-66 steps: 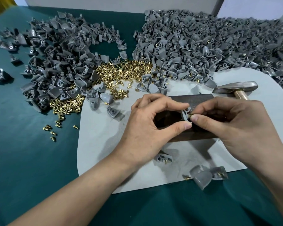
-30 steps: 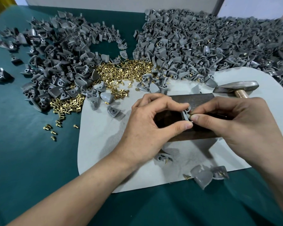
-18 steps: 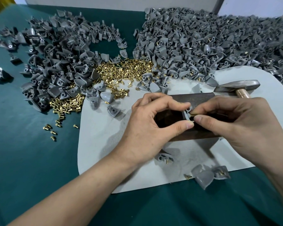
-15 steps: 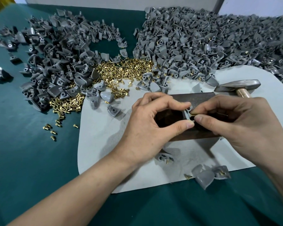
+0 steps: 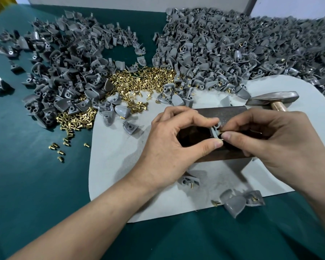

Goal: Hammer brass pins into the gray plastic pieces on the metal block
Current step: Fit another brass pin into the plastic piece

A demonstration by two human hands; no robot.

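While my left hand pinches a gray plastic piece on edge between thumb and forefinger over the dark metal block, my right hand is closed on a small brass pin held against the piece's side. Both hands meet at the piece. Block: rectangular, rust-brown, resting on a pale rounded mat on the green-covered counter. Hammer: dull steel head, lying just behind the block. Loose pins: a glinting golden drift between 2 heaps of molded gray pieces, left heap and right heap.
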